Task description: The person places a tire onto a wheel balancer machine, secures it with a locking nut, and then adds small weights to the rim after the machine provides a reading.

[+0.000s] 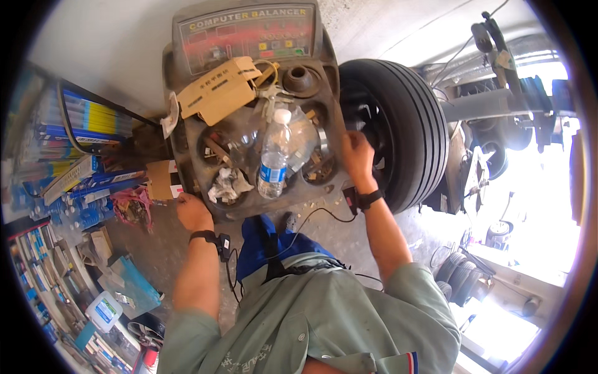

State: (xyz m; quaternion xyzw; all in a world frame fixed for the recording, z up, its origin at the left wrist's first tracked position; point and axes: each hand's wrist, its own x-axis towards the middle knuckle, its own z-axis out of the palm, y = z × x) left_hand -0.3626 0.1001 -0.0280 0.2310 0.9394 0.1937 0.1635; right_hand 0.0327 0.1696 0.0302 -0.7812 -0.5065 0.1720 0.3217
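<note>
My left hand [194, 212] is closed at the lower left edge of the machine's moulded top tray [198, 168]; what its fingers grip, if anything, is hidden. My right hand [357, 156] is closed at the tray's right edge, beside a large black tyre [420, 137] on a dark rim; its fingertips are hidden. A water bottle [273, 156] with a white cap stands among clear plastic and small metal pieces. A cardboard box [215, 90] lies below the control panel [246, 34], near a dark cone [298, 78] and crumpled white paper [227, 184]. Both wrists wear black straps.
Shelves of stacked boxes [81, 118] and bottled water [84, 212] line the left, with a white jug [104, 311] lower down. A metal arm [479, 106] projects at upper right; stacked tyres [461, 277] sit at lower right. A cable loops below the tray.
</note>
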